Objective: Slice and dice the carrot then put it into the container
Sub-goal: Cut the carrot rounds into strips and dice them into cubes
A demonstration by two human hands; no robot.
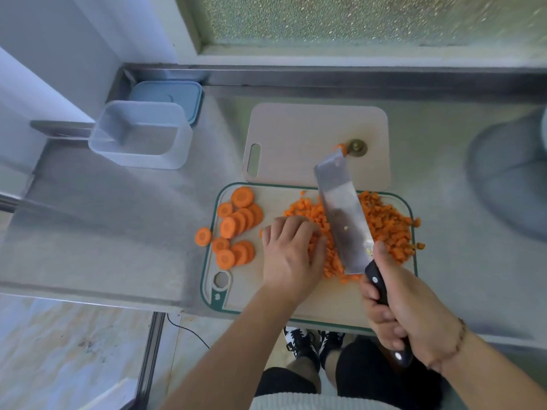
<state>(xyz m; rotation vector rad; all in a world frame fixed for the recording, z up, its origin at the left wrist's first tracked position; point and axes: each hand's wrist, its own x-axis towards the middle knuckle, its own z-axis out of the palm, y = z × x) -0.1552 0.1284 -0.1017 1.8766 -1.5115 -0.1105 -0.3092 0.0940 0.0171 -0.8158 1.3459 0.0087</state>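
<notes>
A steel counter [118, 202] fills most of the view, and everything sits on it. The green-rimmed cutting board [322, 303] lies at its near edge and serves as the landmark here. Behind that board, touching its far edge, lies a plain beige board [296, 128] with a carrot top [356, 147] and a small orange scrap on it. Far to the left of the green-rimmed board and further back stands the empty clear container [142, 134], with its blue lid [168, 93] lying just behind it.

On the right half of the green-rimmed board spreads a heap of diced carrot [381, 223]; a few cubes lie at the board's right rim. On the left half sit the carrot rounds [236, 229], overlapping one another, with one round just off the board's left edge on the counter.

The right hand [405, 315] has its fingers wrapped round the black handle of a cleaver [343, 214], whose broad blade stands tilted over the middle of the dice. The left hand [291, 253] rests palm down on the board, fingers curled onto the left side of the heap; what lies under them is hidden.
</notes>
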